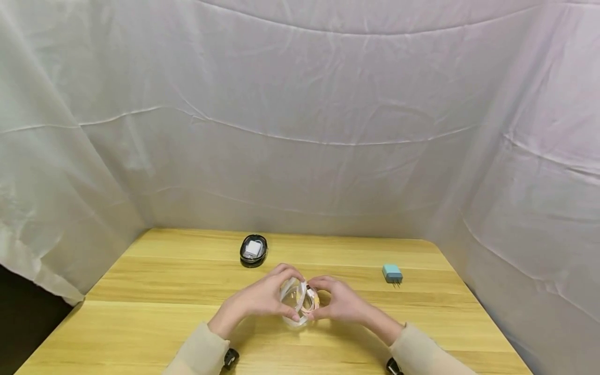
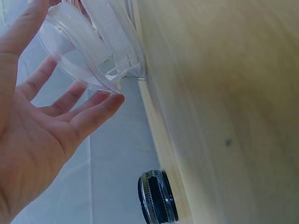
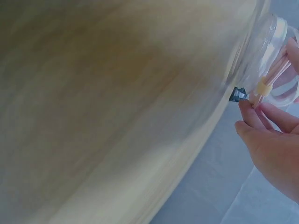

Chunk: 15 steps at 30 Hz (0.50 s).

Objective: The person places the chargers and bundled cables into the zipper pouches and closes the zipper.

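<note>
A small round clear zip case (image 1: 294,323) stands low over the middle of the table, its lid raised. My left hand (image 1: 267,296) grips it from the left, thumb in front and fingers behind. In the left wrist view, the fingertips touch the clear rim, and a white zipper (image 2: 96,32) runs along the case. From the right, my right hand (image 1: 344,302) pinches a coiled pale pink cable (image 1: 315,302) at the case's opening. A yellow band (image 3: 264,87) wraps the cable in the right wrist view. Whether the case's base touches the table is hard to tell.
Behind the left hand sits an open black zip case (image 1: 244,258) holding a white charger (image 1: 253,248). A teal-and-blue plug charger (image 1: 392,273) lies to the right, prongs toward me. White cloth (image 1: 300,182) hangs around the back and sides of the wooden table (image 1: 159,291).
</note>
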Each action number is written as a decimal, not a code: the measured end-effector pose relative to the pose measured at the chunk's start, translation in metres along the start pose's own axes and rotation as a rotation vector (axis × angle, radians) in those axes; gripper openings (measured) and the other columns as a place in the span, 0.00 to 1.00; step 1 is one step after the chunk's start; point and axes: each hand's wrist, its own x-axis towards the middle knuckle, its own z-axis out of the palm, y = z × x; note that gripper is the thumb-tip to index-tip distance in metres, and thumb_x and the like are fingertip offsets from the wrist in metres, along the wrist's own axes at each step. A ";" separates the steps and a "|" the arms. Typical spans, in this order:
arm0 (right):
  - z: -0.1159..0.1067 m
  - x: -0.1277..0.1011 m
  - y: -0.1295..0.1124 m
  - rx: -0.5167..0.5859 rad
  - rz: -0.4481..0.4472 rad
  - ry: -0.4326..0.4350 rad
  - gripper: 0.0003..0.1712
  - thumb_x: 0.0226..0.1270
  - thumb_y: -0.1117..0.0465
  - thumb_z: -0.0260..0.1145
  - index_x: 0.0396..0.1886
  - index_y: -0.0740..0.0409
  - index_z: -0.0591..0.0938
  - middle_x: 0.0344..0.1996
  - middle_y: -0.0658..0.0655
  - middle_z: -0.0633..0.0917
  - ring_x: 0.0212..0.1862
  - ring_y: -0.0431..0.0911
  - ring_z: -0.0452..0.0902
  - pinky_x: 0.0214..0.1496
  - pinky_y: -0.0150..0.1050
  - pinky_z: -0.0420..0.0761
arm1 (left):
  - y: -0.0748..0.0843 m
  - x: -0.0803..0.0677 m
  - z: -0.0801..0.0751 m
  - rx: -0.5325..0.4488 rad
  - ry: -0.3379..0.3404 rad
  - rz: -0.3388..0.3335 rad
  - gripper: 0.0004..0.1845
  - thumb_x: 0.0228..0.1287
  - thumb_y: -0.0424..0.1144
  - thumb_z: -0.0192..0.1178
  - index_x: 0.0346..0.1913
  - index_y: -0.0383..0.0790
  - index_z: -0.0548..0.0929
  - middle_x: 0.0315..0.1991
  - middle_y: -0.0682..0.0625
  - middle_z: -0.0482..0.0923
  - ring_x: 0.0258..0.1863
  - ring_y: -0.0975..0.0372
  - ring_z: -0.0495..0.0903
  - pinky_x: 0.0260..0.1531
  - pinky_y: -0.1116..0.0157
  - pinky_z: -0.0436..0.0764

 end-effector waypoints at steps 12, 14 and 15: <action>0.008 0.003 -0.004 0.003 -0.029 -0.052 0.43 0.55 0.49 0.82 0.69 0.59 0.79 0.66 0.56 0.80 0.68 0.57 0.74 0.72 0.64 0.70 | 0.001 -0.003 -0.001 0.002 0.010 -0.037 0.42 0.45 0.59 0.81 0.65 0.57 0.75 0.66 0.54 0.68 0.64 0.52 0.75 0.62 0.46 0.79; 0.009 0.004 -0.004 0.011 -0.026 -0.060 0.42 0.56 0.48 0.82 0.69 0.57 0.79 0.66 0.55 0.80 0.68 0.57 0.74 0.73 0.64 0.69 | 0.000 -0.003 -0.001 -0.004 0.013 -0.036 0.42 0.45 0.59 0.81 0.65 0.57 0.74 0.66 0.54 0.68 0.63 0.52 0.76 0.61 0.47 0.80; 0.010 0.005 -0.004 0.015 -0.022 -0.064 0.42 0.56 0.47 0.81 0.69 0.57 0.79 0.67 0.55 0.80 0.69 0.57 0.73 0.73 0.64 0.69 | 0.000 -0.003 -0.001 -0.007 0.014 -0.036 0.42 0.45 0.59 0.81 0.65 0.56 0.75 0.66 0.54 0.68 0.63 0.52 0.76 0.61 0.47 0.80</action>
